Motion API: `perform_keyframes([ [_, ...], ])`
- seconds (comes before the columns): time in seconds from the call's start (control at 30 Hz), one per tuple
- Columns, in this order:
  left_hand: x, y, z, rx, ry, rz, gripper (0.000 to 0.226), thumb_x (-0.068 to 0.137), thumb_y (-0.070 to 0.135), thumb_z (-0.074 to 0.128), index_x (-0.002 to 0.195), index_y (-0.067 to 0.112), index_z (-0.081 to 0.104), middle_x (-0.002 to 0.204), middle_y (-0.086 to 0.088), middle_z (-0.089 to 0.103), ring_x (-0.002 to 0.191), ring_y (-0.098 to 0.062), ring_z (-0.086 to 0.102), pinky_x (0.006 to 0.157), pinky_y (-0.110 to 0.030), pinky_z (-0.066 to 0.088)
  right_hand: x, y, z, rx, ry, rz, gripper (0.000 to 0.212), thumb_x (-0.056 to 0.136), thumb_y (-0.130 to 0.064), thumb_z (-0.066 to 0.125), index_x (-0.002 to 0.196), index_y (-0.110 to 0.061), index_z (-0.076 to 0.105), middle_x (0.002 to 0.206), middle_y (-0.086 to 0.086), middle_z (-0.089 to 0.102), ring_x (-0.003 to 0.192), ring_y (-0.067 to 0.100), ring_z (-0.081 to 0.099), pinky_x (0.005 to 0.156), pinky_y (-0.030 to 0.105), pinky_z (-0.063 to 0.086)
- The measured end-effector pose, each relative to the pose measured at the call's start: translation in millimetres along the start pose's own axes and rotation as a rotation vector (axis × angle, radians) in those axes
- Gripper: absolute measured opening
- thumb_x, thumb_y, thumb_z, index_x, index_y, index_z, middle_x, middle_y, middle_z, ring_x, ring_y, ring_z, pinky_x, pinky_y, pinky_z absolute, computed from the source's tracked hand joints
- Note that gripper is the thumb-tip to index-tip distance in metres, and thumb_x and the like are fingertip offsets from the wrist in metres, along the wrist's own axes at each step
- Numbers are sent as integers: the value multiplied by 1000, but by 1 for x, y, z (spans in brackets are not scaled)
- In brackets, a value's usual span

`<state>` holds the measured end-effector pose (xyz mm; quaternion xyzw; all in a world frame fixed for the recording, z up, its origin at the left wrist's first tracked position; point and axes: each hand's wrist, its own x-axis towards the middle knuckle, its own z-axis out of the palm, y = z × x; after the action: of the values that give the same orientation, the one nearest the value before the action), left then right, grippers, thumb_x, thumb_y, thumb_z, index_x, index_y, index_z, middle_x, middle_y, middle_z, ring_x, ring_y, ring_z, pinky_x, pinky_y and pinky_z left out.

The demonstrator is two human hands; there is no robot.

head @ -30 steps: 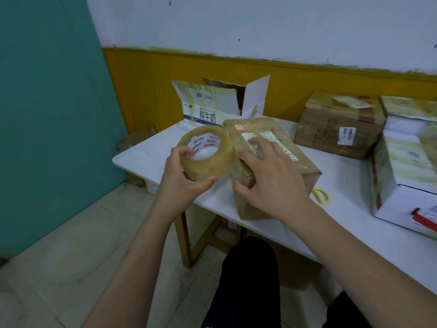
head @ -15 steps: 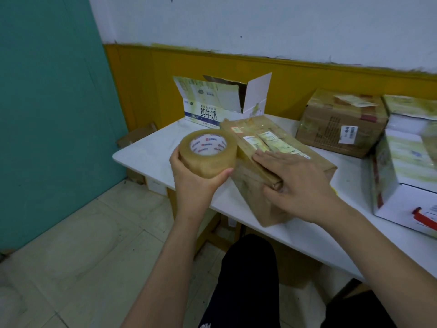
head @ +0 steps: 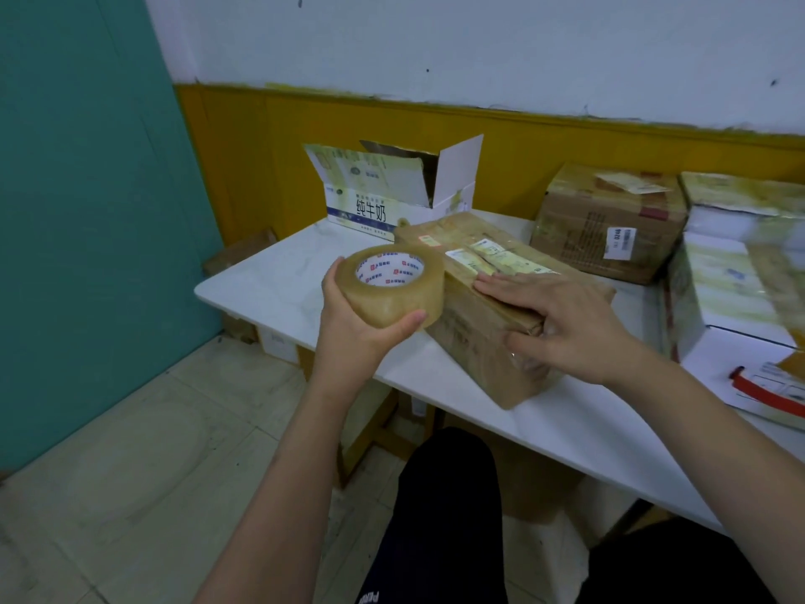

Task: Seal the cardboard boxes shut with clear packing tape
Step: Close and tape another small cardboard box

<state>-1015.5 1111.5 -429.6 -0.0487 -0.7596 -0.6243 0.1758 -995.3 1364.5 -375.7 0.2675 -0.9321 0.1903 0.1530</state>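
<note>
On the white desk (head: 283, 289) a brown cardboard box (head: 479, 342) lies at the near edge. Behind it stand an opened milk carton (head: 392, 194), a taped brown box (head: 610, 224) and white cartons (head: 736, 289). Left hand (head: 353, 329) grips the tape roll (head: 392, 285), touching the box's left side. Right hand (head: 562, 324) lies flat, fingers straight, on the box top. Since half a second ago, little has shifted; the right hand sits slightly nearer the box's end.

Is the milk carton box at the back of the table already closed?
No, the milk carton box stands behind the brown box with its top flaps raised and open.
</note>
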Motion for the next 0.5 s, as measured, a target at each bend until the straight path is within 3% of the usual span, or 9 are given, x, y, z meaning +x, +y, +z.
perform_keyframes([
  [0.1,1,2,14,18,88,27,125,59,33,97,155,23,18,145,7,41,131,-4,44,107,-19,43,0,2,-2,14,-20,4,72,72,-54,48,139,-29,56,142,-10,54,135,9,47,114,35,35],
  [0.2,12,1,25,52,283,-5,133,55,39,99,156,20,15,154,0,30,142,-14,33,116,-30,36,-1,4,-2,-4,-37,-37,70,74,-51,50,140,-28,55,143,-12,53,136,8,46,114,37,36],
  [0.27,23,-1,31,68,341,-37,137,53,45,98,157,16,13,155,-6,26,146,-21,28,117,-30,31,-3,6,-4,15,-24,-49,68,75,-51,53,139,-27,57,141,-12,54,136,8,46,114,38,37],
  [0.37,25,-8,32,35,262,-34,128,68,42,92,158,16,5,160,-6,16,148,-19,23,112,-23,27,-3,13,-11,52,-36,-33,68,74,-53,56,138,-31,56,141,-17,52,136,3,44,114,35,35],
  [0.43,21,-17,26,-39,159,-25,112,83,28,82,159,17,0,161,-6,15,145,-16,28,112,-18,33,-4,18,-16,60,-71,-12,69,73,-55,57,139,-36,54,143,-21,49,137,-2,41,116,33,33],
  [0.5,19,-23,16,-59,68,-17,100,90,14,72,158,19,0,158,-4,23,138,-12,36,99,-4,39,-5,23,-20,100,-115,13,68,72,-53,61,138,-41,53,146,-21,48,138,-4,38,117,34,31],
])
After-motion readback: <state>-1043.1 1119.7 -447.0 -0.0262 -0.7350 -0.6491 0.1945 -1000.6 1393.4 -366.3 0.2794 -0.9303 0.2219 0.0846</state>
